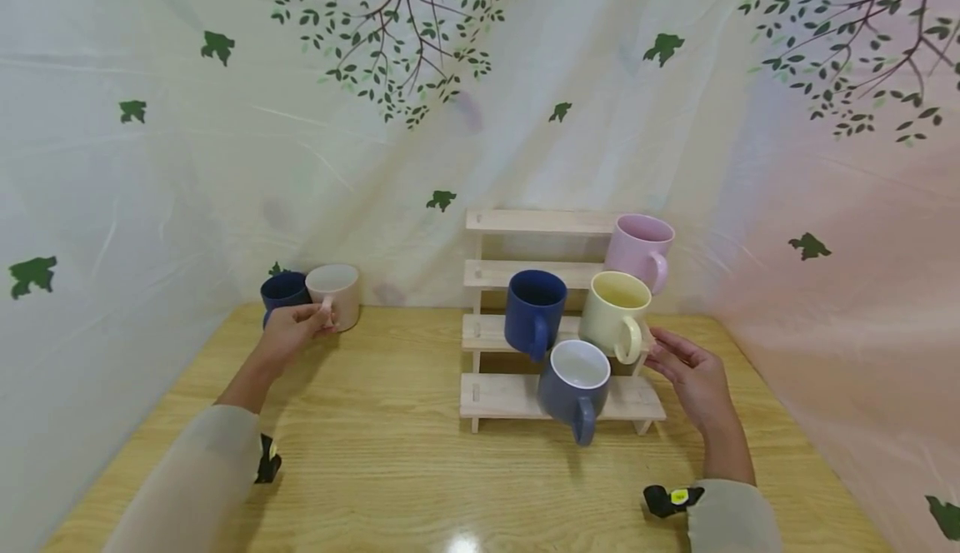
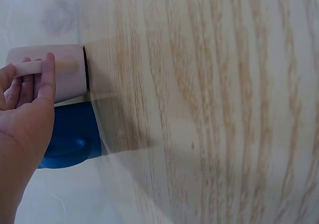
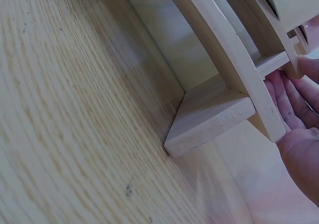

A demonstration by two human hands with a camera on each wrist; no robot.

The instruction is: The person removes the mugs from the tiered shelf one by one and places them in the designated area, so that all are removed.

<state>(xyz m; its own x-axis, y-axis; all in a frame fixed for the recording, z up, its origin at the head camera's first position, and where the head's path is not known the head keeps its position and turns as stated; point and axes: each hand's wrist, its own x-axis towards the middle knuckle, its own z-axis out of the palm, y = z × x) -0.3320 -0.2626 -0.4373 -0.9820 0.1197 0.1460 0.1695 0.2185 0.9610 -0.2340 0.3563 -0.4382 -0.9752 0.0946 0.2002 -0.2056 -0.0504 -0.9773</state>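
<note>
At the table's back left, my left hand (image 1: pixel 288 332) pinches the handle of a pale pink mug (image 1: pixel 342 291). Its fingers curl through that handle in the left wrist view, where a dark blue mug (image 2: pixel 75 134) sits right beside the pale one. A stepped wooden display rack (image 1: pixel 498 395) stands right of centre. My right hand (image 1: pixel 697 382) holds its right end; the right wrist view has the thumb over one shelf end and the fingers beneath. Nearest that hand is a yellow mug (image 1: pixel 606 324) on the second step from the bottom.
The rack also bears a blue mug (image 1: pixel 528 311), a grey-blue mug (image 1: pixel 566 395) with a white inside on the lowest step, and a pink mug (image 1: pixel 633 245) at the upper right. Behind the wooden table (image 1: pixel 375 470) hangs a pale curtain (image 1: pixel 360 170) with printed leaves.
</note>
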